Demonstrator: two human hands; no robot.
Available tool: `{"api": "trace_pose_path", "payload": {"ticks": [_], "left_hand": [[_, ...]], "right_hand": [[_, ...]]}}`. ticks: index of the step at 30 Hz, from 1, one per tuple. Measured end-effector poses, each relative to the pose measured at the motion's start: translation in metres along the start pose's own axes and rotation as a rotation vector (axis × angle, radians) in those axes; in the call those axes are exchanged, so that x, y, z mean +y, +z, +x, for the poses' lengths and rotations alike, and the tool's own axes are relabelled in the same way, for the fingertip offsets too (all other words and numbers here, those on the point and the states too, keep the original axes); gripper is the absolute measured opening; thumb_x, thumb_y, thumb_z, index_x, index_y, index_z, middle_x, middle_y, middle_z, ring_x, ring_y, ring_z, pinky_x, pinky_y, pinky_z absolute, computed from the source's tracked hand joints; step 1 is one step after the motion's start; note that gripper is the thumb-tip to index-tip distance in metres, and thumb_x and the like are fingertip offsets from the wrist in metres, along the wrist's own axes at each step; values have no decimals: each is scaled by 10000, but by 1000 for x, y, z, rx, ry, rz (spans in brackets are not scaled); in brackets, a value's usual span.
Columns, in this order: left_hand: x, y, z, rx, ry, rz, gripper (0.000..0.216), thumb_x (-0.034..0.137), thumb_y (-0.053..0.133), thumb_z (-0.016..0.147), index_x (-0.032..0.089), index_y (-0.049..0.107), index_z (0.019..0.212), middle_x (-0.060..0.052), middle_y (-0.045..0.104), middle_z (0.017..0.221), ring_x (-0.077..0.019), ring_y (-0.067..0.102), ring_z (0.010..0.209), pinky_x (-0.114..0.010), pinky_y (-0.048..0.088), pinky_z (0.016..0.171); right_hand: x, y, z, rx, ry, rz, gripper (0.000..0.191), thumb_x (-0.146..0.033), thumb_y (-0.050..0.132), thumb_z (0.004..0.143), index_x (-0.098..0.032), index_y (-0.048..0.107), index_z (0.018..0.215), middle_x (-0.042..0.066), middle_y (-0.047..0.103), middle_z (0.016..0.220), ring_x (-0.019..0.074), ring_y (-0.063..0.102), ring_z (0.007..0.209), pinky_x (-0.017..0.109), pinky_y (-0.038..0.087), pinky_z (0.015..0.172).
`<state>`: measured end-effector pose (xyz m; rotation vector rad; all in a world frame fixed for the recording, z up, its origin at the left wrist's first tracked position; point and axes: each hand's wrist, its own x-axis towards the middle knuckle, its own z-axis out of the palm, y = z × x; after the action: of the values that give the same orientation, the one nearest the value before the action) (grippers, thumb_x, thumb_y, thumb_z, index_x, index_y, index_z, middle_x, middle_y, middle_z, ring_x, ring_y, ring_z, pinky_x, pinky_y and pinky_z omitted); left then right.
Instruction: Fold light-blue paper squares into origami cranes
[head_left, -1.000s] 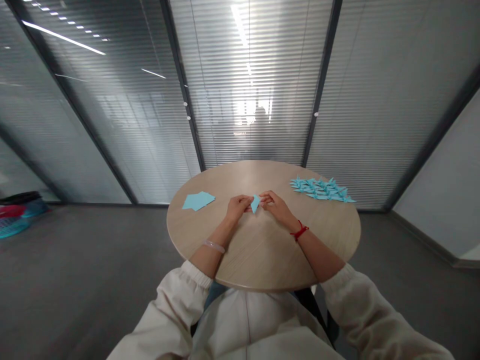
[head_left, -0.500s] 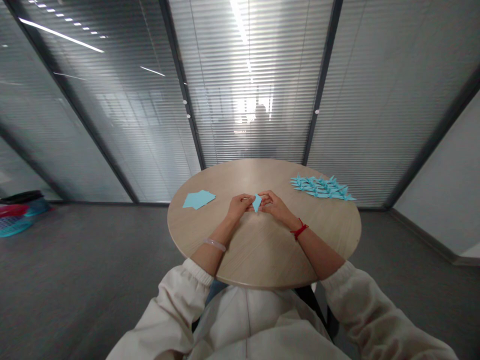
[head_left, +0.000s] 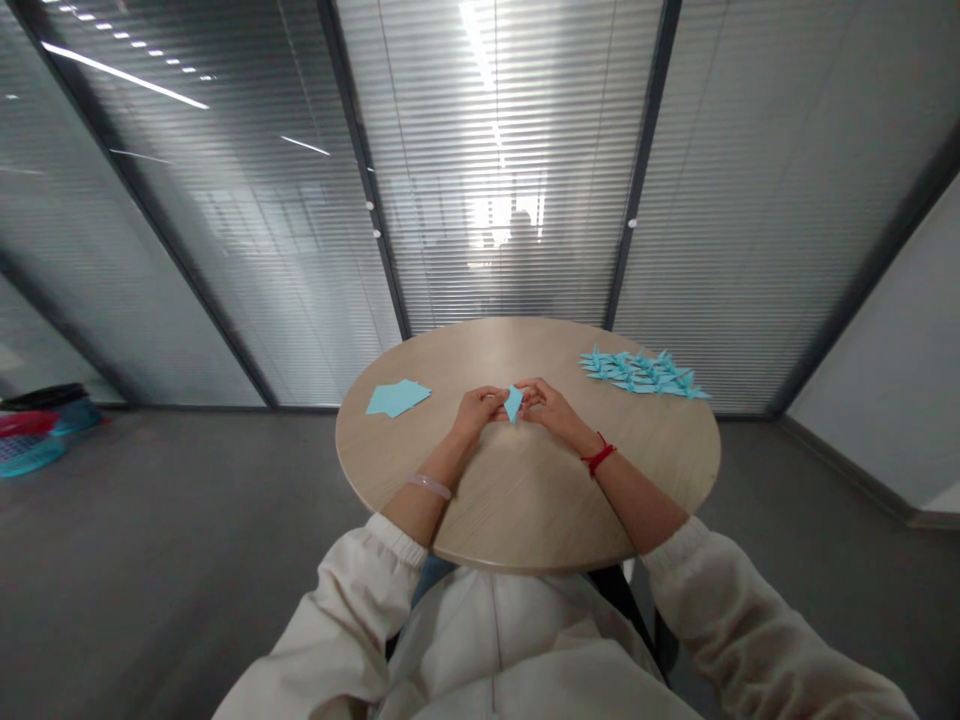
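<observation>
Between my two hands is a small piece of folded light-blue paper [head_left: 513,403], kite-shaped with a point toward me. My left hand [head_left: 478,408] pinches its left edge between thumb and fingers. On the other side, the fingers of my right hand [head_left: 549,408] are closed on the right edge. Both hands are just above the middle of the round wooden table [head_left: 525,510]. To the left lie flat sheets of light-blue paper [head_left: 399,398], overlapping at angles. Several folded blue paper cranes [head_left: 643,373] sit in a cluster at the right rear of the table.
Glass partitions with blinds [head_left: 517,270] stand right behind the table. On the floor at far left are a blue basket with a red rim [head_left: 30,445] and a dark-topped bin [head_left: 56,400]. A white wall [head_left: 892,370] rises at the right.
Both hands keep hold of the folded paper in nearly the same place. Only a very slight shift of the view shows; the sheets and cranes stay where they were.
</observation>
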<state>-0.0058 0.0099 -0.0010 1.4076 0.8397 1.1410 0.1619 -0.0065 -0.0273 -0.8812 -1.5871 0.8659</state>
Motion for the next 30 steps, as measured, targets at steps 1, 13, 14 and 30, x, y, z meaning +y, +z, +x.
{"api": "trace_pose_path", "payload": {"ticks": [1, 13, 14, 30], "left_hand": [[0, 0, 0, 0, 0, -3, 325, 407, 768, 600, 117, 630, 654, -49, 636, 593, -158, 602, 594, -276, 471, 589], [-11, -1, 4, -59, 14, -7, 392, 459, 764, 596, 104, 665, 733, -63, 674, 690, -134, 597, 601, -275, 496, 634], [-12, -1, 4, -67, 8, -7, 390, 456, 760, 604, 103, 666, 740, -62, 673, 692, -132, 596, 599, -273, 495, 636], [-2, -2, 4, -70, 0, 42, 323, 425, 753, 614, 124, 637, 641, -34, 634, 614, -127, 577, 574, -268, 496, 611]], "right_hand": [[0, 0, 0, 1, 3, 1, 457, -184, 667, 610, -201, 534, 1047, -11, 590, 841, 136, 572, 774, 301, 464, 771], [5, 2, 1, 65, 85, -3, 357, -280, 658, 670, -189, 550, 998, -7, 601, 799, 137, 573, 726, 278, 465, 700], [6, 2, 2, 72, 90, -6, 338, -290, 655, 677, -187, 558, 984, -6, 602, 794, 135, 572, 719, 274, 466, 690], [3, -3, 4, 51, 9, -88, 298, -326, 675, 671, -167, 668, 923, 35, 689, 832, 160, 605, 748, 295, 468, 737]]}}
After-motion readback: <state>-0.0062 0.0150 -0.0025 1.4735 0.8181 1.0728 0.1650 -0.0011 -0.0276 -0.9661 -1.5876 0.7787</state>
